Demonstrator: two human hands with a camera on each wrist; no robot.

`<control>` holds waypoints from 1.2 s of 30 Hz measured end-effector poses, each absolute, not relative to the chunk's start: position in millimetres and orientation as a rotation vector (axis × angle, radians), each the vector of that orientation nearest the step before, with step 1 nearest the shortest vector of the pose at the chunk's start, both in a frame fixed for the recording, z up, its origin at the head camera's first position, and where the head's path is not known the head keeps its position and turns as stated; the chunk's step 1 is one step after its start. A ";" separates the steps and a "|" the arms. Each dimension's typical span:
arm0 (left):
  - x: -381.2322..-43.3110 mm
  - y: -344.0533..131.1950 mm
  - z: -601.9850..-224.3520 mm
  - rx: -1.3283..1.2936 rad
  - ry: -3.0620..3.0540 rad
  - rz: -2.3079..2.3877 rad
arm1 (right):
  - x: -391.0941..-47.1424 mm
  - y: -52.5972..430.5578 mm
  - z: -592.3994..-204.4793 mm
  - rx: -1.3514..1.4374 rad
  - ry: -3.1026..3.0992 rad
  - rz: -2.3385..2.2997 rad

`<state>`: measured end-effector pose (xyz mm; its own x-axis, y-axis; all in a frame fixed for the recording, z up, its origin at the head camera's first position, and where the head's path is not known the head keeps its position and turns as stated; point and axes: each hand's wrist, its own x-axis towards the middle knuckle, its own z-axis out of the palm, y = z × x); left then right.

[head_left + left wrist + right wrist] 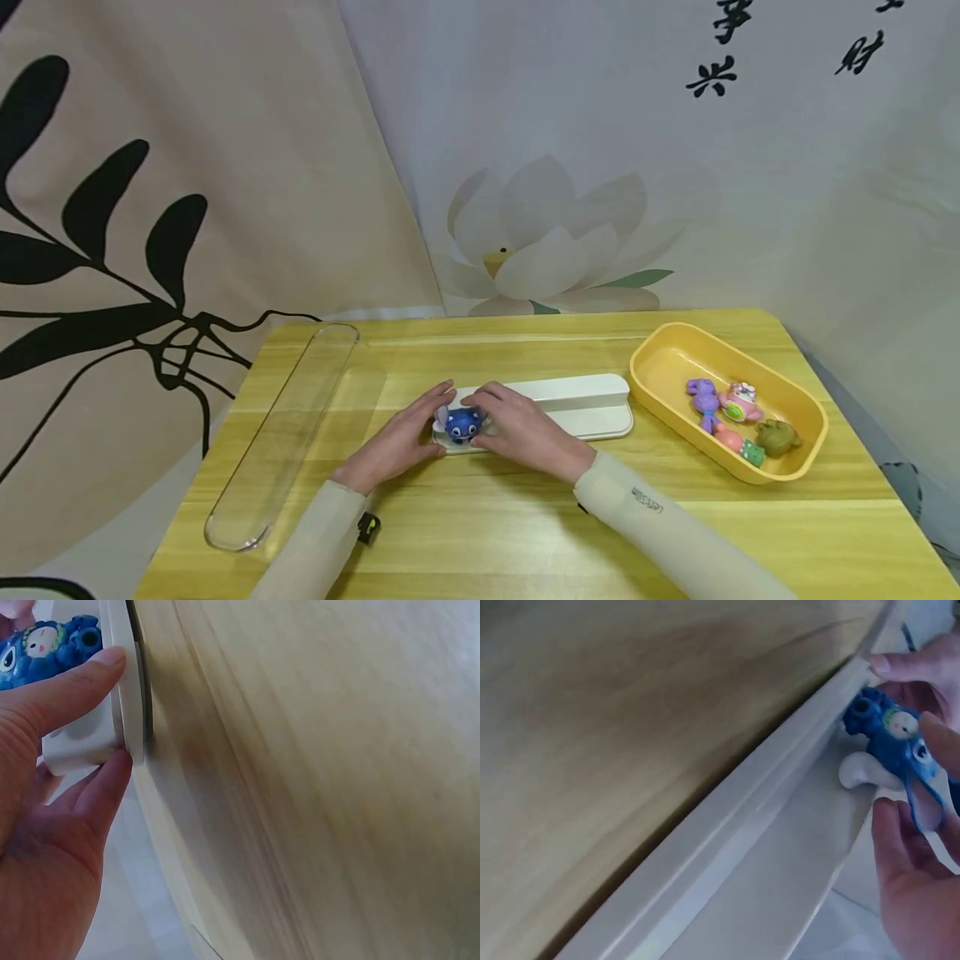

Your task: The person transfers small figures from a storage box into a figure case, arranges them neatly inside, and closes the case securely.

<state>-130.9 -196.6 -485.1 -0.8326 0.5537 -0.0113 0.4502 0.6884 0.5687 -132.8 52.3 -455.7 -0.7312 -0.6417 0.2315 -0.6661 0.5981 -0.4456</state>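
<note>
A blue big-eared toy figurine (462, 425) stands at the left end of a long white stepped display base (588, 417). My right hand (528, 433) pinches the figurine from its right side; the right wrist view shows the thumb and fingers about the blue figurine (900, 739). My left hand (401, 437) grips the left end of the base. In the left wrist view its thumb (105, 667) lies on the front rim of the white base (131, 697), and a fingertip touches the end below. The figurine's back is hidden.
On the right of the wooden table (525, 533) sits a yellow tray (660, 358) with several small toy figurines, among them a purple figurine (703, 400) and a pink figurine (740, 402). A clear plastic cover (281, 433) lies at the left. Behind hangs a printed curtain (300, 167).
</note>
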 end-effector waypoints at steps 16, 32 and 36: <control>-131.0 -196.1 -487.4 0.810 2.777 0.787 | -104.2 136.7 -409.8 0.775 -2.678 1.104; -130.7 -194.5 -485.6 0.996 2.828 0.673 | -78.3 235.5 -392.6 0.403 -2.670 1.096; -130.1 -195.2 -486.1 1.013 2.842 0.658 | -75.3 259.3 -388.0 0.285 -2.631 1.215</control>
<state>-130.1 -195.2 -486.1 -0.7835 0.6147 0.0908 0.5920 0.6941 0.4096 -75.3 259.3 -388.0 -0.9549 -0.0794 0.2862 -0.2693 0.6377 -0.7217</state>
